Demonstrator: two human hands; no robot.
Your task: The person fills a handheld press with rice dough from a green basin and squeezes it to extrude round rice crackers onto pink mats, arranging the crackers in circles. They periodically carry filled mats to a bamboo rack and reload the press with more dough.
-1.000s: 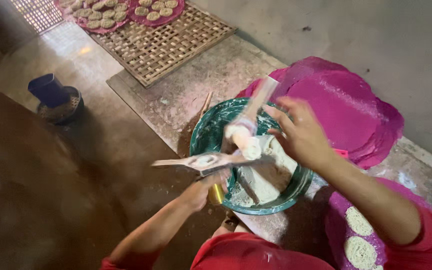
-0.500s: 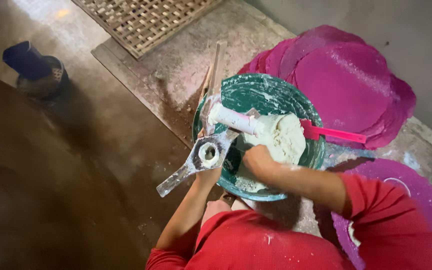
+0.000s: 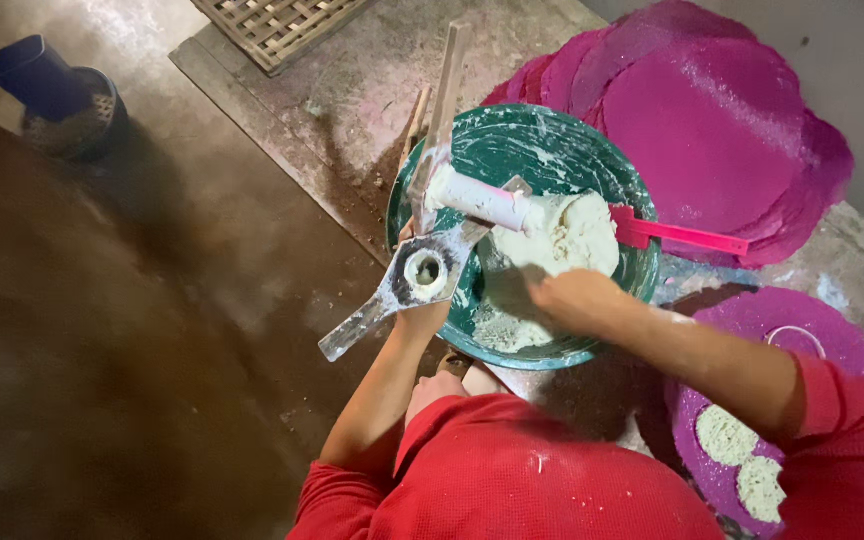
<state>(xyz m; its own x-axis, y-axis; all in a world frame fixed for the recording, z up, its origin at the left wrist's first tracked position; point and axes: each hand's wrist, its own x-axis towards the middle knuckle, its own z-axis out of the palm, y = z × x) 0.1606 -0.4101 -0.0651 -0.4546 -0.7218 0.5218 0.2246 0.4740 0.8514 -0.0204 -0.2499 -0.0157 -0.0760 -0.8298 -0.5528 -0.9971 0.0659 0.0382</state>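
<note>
A green basin (image 3: 562,140) smeared with white holds a lump of white dough (image 3: 572,235). My left hand (image 3: 422,318) grips a metal press (image 3: 422,272) from below at the basin's near rim; its round cup is packed with dough. A white cylinder (image 3: 482,200) of the press lies across the basin toward the dough. My right hand (image 3: 574,300) is down inside the basin beside the dough lump, fingers curled; whether it holds dough is hidden. A pink-handled tool (image 3: 687,236) rests over the far rim.
Round magenta mats (image 3: 712,120) lie stacked behind the basin. Another magenta mat (image 3: 832,345) at the right carries flat dough discs (image 3: 727,435). A woven tray (image 3: 272,25) lies at the top, and a dark blue pot (image 3: 47,85) stands at upper left. Wooden sticks (image 3: 444,85) lean on the basin.
My right hand dropped from above the basin into it, by the dough. The press now sits lower at the near rim with its cup filled. The view shifted toward the basin.
</note>
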